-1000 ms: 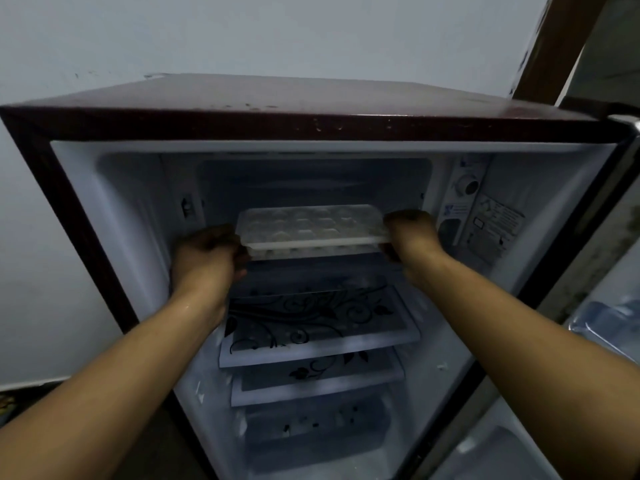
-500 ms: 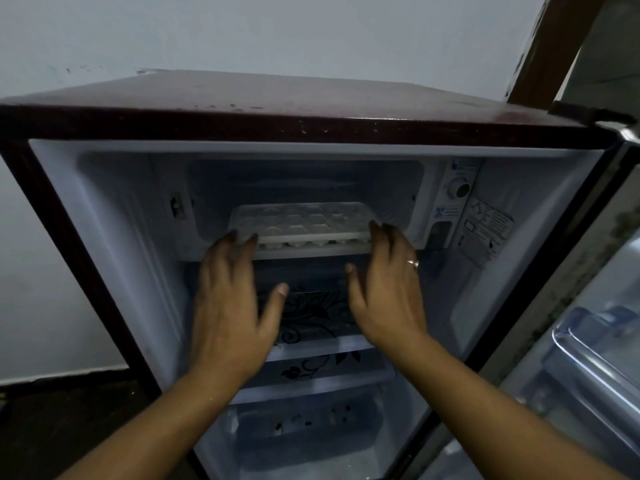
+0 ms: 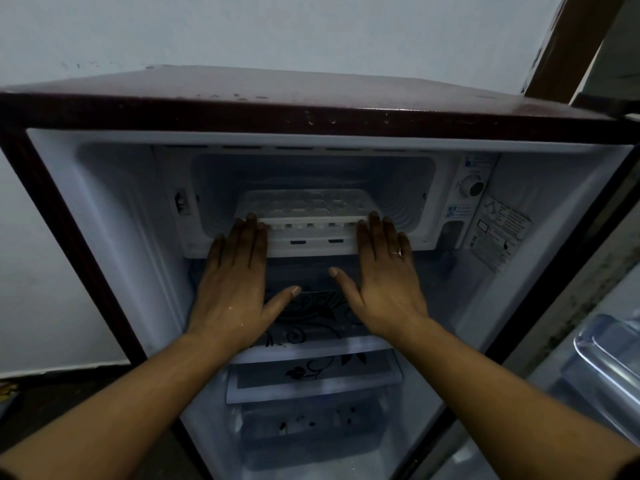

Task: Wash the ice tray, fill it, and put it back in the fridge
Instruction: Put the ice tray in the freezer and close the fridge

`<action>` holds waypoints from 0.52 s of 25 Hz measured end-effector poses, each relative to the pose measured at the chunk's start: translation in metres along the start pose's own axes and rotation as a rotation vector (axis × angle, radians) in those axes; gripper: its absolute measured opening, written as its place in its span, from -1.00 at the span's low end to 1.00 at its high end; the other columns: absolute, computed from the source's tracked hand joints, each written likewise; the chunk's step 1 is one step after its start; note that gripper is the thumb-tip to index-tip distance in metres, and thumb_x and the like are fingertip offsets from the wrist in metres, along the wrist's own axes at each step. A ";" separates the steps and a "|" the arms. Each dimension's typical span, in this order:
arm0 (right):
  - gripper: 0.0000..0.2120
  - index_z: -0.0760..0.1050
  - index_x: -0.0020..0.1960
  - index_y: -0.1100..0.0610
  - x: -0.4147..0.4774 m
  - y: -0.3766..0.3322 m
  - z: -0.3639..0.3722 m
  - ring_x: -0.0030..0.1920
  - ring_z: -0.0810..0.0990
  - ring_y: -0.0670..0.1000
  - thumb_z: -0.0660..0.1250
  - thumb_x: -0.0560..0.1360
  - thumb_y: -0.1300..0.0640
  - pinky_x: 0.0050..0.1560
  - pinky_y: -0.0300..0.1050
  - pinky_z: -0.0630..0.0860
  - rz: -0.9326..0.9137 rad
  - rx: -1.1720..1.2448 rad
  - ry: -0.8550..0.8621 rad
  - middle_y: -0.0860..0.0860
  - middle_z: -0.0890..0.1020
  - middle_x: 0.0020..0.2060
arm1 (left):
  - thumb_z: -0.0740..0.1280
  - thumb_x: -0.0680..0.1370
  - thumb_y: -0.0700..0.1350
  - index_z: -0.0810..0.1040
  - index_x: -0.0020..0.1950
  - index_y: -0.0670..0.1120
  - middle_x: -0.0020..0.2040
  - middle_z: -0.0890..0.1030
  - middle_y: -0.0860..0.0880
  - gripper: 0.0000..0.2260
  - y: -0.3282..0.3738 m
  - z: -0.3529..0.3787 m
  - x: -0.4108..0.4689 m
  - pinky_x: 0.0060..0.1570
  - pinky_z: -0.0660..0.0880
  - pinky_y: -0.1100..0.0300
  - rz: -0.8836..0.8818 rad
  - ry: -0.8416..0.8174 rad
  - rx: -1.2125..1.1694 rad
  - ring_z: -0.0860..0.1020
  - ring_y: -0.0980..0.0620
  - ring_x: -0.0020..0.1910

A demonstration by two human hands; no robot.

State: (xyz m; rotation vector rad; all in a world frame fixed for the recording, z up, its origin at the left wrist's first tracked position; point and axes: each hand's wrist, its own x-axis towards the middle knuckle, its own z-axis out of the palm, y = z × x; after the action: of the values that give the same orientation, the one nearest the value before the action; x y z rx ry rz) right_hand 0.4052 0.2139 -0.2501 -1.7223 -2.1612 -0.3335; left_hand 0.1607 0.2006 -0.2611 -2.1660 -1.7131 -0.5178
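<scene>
- The left hand (image 3: 235,289) is flat and open, fingers straight, tips touching the front edge of the ice tray (image 3: 303,207); it grips nothing.
- The right hand (image 3: 384,285), a ring (image 3: 399,252) on one finger, lies open the same way at the tray's right front corner.
- The tray sits inside the freezer compartment (image 3: 311,174) at the top of the open fridge (image 3: 311,109).
- Below the hands are floral-patterned glass shelves (image 3: 311,374).
- A thermostat dial (image 3: 472,187) sits right of the compartment, and a door bin (image 3: 609,355) at far right.
</scene>
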 end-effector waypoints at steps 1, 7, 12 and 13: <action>-0.15 -0.03 0.68 0.24 0.001 -0.001 0.000 0.67 -0.05 0.23 -0.09 0.65 -0.37 0.65 0.22 -0.10 0.004 0.000 -0.014 0.21 -0.03 0.67 | 0.05 0.58 0.48 0.07 0.71 -0.24 0.71 0.11 -0.24 -0.03 -0.001 0.000 0.001 0.64 0.06 -0.17 0.005 0.000 0.008 0.14 -0.22 0.67; -0.10 -0.10 0.69 0.19 0.005 -0.003 -0.009 0.67 -0.14 0.19 -0.21 0.59 -0.43 0.64 0.21 -0.16 0.025 -0.012 -0.108 0.18 -0.15 0.68 | -0.02 0.49 0.58 -0.04 0.73 -0.18 0.73 -0.03 -0.20 0.06 -0.001 -0.013 0.005 0.66 -0.03 -0.14 0.000 -0.097 -0.059 0.03 -0.18 0.70; -0.11 -0.01 0.69 0.13 -0.039 -0.022 -0.044 0.67 -0.08 0.21 -0.19 0.56 -0.44 0.64 0.22 -0.01 0.097 0.119 -0.144 0.20 -0.03 0.67 | -0.02 0.51 0.56 -0.01 0.73 -0.18 0.72 0.05 -0.22 0.04 0.008 -0.051 -0.021 0.65 0.06 -0.24 0.014 -0.137 -0.092 0.05 -0.21 0.70; -0.11 0.01 0.68 0.12 -0.056 -0.029 -0.055 0.67 -0.06 0.21 -0.18 0.56 -0.44 0.63 0.23 0.03 0.110 0.143 -0.164 0.19 0.00 0.67 | -0.03 0.52 0.55 0.01 0.72 -0.18 0.72 0.06 -0.22 0.02 0.013 -0.061 -0.033 0.65 0.05 -0.23 0.032 -0.164 -0.088 0.05 -0.20 0.70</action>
State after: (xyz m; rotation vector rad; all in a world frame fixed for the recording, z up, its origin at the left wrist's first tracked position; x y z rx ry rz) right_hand 0.3946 0.1358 -0.2218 -1.8335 -2.1317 -0.0080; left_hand 0.1620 0.1408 -0.2239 -2.3520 -1.7666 -0.4242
